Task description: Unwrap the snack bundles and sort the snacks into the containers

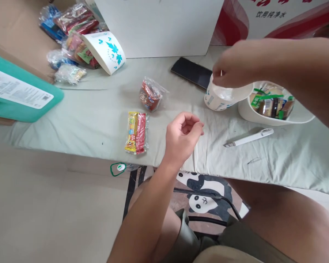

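Note:
My right hand (pixel 231 64) is curled over the mouth of a white paper cup (pixel 218 102) with blue print. Its fingertips are hidden, and whitish clear plastic shows beneath them inside the cup. My left hand (pixel 183 133) hovers over the cloth with its fingers curled in and the thumb close to them; nothing shows in it. To its left lie a red-and-brown snack cup in clear wrap (pixel 150 95) and a yellow-and-red snack pack (pixel 136 132). Right of the paper cup is a white tub (pixel 271 116) holding several small wrapped snacks (pixel 272 104).
A black phone (pixel 191 72) lies behind the paper cup. A white utility knife (pixel 249 138) rests near the front with its blade pointing left. At the left are a tipped paper tub (pixel 111 51), bagged snacks (pixel 76 22) and a teal container (pixel 48 104). White boxes (pixel 159 29) line the back.

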`<move>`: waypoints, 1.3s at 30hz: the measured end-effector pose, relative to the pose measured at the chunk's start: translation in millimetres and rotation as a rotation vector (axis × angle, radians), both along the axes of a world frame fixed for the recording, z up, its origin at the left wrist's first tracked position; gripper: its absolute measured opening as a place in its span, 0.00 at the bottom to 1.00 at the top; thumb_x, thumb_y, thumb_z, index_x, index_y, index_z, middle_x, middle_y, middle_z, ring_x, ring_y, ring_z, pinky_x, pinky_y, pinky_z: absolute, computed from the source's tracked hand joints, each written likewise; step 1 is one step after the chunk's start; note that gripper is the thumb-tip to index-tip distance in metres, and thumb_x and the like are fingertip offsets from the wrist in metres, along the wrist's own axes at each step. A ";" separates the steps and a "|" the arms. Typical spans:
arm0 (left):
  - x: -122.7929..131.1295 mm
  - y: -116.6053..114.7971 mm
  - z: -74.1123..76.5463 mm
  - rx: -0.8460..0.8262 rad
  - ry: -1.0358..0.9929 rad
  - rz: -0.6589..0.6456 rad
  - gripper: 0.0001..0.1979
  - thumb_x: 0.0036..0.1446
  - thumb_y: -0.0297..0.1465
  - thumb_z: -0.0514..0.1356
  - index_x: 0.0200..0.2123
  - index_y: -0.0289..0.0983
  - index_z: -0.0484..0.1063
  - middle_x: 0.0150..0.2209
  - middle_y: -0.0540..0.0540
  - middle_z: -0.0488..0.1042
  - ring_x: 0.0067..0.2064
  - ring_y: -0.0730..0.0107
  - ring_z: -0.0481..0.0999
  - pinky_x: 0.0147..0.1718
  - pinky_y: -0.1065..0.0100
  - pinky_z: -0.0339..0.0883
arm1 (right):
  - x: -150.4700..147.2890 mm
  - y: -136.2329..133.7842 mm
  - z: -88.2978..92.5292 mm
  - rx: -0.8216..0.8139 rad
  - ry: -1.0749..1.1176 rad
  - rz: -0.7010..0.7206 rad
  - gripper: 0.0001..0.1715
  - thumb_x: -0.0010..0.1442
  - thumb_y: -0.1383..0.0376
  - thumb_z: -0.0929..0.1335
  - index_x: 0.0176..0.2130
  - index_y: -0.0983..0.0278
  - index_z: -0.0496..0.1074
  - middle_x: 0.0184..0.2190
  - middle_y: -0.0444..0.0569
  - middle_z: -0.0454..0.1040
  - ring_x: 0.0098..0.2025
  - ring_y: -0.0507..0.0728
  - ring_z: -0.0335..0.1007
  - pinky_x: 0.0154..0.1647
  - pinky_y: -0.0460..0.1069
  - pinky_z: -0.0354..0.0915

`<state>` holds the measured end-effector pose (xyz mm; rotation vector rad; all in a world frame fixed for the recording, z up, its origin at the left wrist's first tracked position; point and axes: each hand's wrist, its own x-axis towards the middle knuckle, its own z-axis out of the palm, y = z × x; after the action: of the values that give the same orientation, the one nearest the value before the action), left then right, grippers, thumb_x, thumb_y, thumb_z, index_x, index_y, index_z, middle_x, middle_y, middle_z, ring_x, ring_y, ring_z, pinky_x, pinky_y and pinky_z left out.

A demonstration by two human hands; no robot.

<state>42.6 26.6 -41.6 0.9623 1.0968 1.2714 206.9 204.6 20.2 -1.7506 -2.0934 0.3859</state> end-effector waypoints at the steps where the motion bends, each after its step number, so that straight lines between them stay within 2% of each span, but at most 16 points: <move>1: -3.2 0.1 1.3 0.006 0.001 0.046 0.05 0.52 0.26 0.64 0.29 0.39 0.70 0.25 0.54 0.74 0.25 0.78 0.75 0.27 0.73 0.71 | -15.9 -13.7 14.3 -0.092 -0.254 0.044 0.16 0.53 0.66 0.75 0.19 0.69 0.74 0.15 0.37 0.66 0.44 0.56 0.78 0.39 0.49 0.60; 3: -10.4 0.7 2.8 0.023 -0.003 0.156 0.04 0.53 0.27 0.62 0.29 0.40 0.70 0.23 0.55 0.71 0.24 0.78 0.72 0.25 0.74 0.69 | -52.5 -38.3 30.5 -0.033 -0.329 0.133 0.11 0.63 0.60 0.71 0.35 0.66 0.80 0.26 0.40 0.74 0.49 0.60 0.78 0.49 0.52 0.65; 4: -14.1 1.1 2.9 0.029 -0.008 0.211 0.04 0.54 0.27 0.62 0.29 0.40 0.70 0.23 0.55 0.69 0.24 0.78 0.71 0.24 0.74 0.67 | -71.3 -46.4 29.6 -0.030 -0.268 0.179 0.16 0.65 0.56 0.70 0.45 0.65 0.79 0.30 0.42 0.76 0.49 0.61 0.79 0.52 0.55 0.67; 7: -23.5 1.5 1.6 0.030 -0.039 0.328 0.04 0.54 0.27 0.60 0.28 0.40 0.69 0.20 0.56 0.65 0.22 0.79 0.67 0.22 0.74 0.63 | -119.7 -46.6 -7.8 -0.052 -0.139 0.281 0.40 0.60 0.44 0.72 0.62 0.62 0.67 0.39 0.47 0.77 0.49 0.64 0.80 0.51 0.57 0.71; 10: -29.4 -1.0 1.2 0.027 -0.047 0.342 0.05 0.55 0.27 0.58 0.27 0.41 0.68 0.19 0.56 0.62 0.21 0.78 0.64 0.22 0.73 0.60 | -146.7 -25.4 -62.9 -0.074 0.057 0.324 0.34 0.48 0.50 0.80 0.47 0.60 0.68 0.30 0.43 0.73 0.38 0.62 0.81 0.40 0.53 0.74; 13: -34.0 -4.3 1.6 0.055 -0.031 0.313 0.06 0.56 0.26 0.58 0.27 0.41 0.66 0.19 0.56 0.62 0.21 0.78 0.62 0.21 0.72 0.59 | -148.8 -19.8 -83.9 -0.078 0.200 0.316 0.31 0.48 0.57 0.80 0.46 0.60 0.67 0.30 0.42 0.72 0.39 0.61 0.80 0.41 0.53 0.73; 16: -39.3 -4.0 0.2 0.064 -0.020 0.349 0.07 0.58 0.25 0.58 0.28 0.41 0.66 0.22 0.55 0.63 0.23 0.77 0.65 0.24 0.72 0.61 | -128.2 -50.7 -62.6 -0.096 0.257 0.234 0.35 0.52 0.60 0.77 0.55 0.61 0.64 0.40 0.47 0.76 0.44 0.62 0.79 0.47 0.55 0.72; 19: -42.2 -2.5 -2.4 0.025 0.053 0.386 0.04 0.61 0.28 0.61 0.36 0.41 0.68 0.33 0.51 0.72 0.35 0.75 0.74 0.34 0.72 0.69 | -92.4 -108.5 -39.9 0.030 0.385 0.194 0.38 0.54 0.64 0.76 0.59 0.59 0.61 0.54 0.54 0.75 0.51 0.62 0.76 0.53 0.56 0.71; 22: -36.6 -6.7 -4.2 -0.005 0.037 0.059 0.15 0.61 0.34 0.67 0.48 0.43 0.67 0.49 0.46 0.76 0.49 0.67 0.79 0.44 0.67 0.75 | -54.9 -167.6 -45.9 0.146 0.407 0.072 0.41 0.54 0.62 0.77 0.61 0.54 0.59 0.56 0.56 0.72 0.57 0.68 0.74 0.55 0.62 0.71; 24: -28.2 -13.1 -5.7 -0.007 -0.026 -0.204 0.24 0.57 0.35 0.71 0.54 0.44 0.65 0.54 0.43 0.76 0.52 0.62 0.80 0.46 0.64 0.78 | -35.4 -198.0 -59.6 0.202 0.378 0.020 0.44 0.54 0.60 0.77 0.63 0.51 0.57 0.58 0.57 0.69 0.59 0.71 0.71 0.57 0.67 0.69; 26: -19.2 -19.1 -8.6 -0.021 -0.066 -0.331 0.32 0.52 0.33 0.74 0.56 0.45 0.64 0.57 0.42 0.76 0.53 0.60 0.81 0.47 0.63 0.79 | -21.7 -218.4 -70.6 0.221 0.403 0.076 0.47 0.54 0.59 0.76 0.65 0.50 0.54 0.59 0.58 0.67 0.59 0.71 0.70 0.53 0.67 0.71; 29: -10.8 -20.7 -16.1 -0.038 -0.074 -0.299 0.34 0.50 0.32 0.75 0.57 0.46 0.65 0.56 0.44 0.77 0.52 0.60 0.81 0.49 0.61 0.78 | -6.2 -231.4 -72.5 0.143 0.566 0.287 0.44 0.59 0.61 0.73 0.67 0.50 0.52 0.61 0.57 0.65 0.55 0.66 0.71 0.46 0.61 0.75; 31: -9.1 -16.2 -21.3 -0.049 -0.065 -0.231 0.31 0.50 0.34 0.74 0.55 0.45 0.67 0.53 0.45 0.78 0.51 0.62 0.80 0.49 0.62 0.77 | 6.7 -230.6 -67.8 0.110 0.610 0.338 0.34 0.62 0.65 0.70 0.63 0.51 0.60 0.57 0.54 0.70 0.50 0.63 0.74 0.45 0.60 0.75; 33: -9.1 -9.8 -24.8 -0.091 -0.085 -0.202 0.31 0.48 0.34 0.74 0.54 0.44 0.68 0.52 0.45 0.78 0.49 0.64 0.80 0.45 0.65 0.77 | 23.9 -225.4 -64.3 0.158 0.507 0.250 0.23 0.61 0.70 0.67 0.54 0.53 0.69 0.48 0.51 0.76 0.45 0.62 0.76 0.45 0.60 0.74; 35: -9.0 -4.0 -26.2 -0.153 -0.124 -0.205 0.32 0.46 0.33 0.74 0.53 0.45 0.67 0.52 0.45 0.77 0.48 0.64 0.80 0.41 0.67 0.77 | 44.2 -219.4 -65.2 0.214 0.313 0.117 0.19 0.58 0.73 0.66 0.46 0.54 0.73 0.41 0.50 0.78 0.43 0.64 0.76 0.45 0.60 0.73; 39: -5.6 3.4 -26.8 -0.221 -0.132 -0.158 0.32 0.50 0.33 0.72 0.55 0.50 0.62 0.56 0.45 0.74 0.48 0.64 0.80 0.38 0.65 0.78 | 80.7 -217.1 -77.1 0.192 0.003 0.005 0.21 0.56 0.73 0.65 0.46 0.56 0.76 0.45 0.54 0.80 0.49 0.69 0.76 0.49 0.65 0.69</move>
<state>37.0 29.9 -68.4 0.7715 1.0137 1.0456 287.5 -12.5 -56.9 -1.6333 -2.0582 0.1815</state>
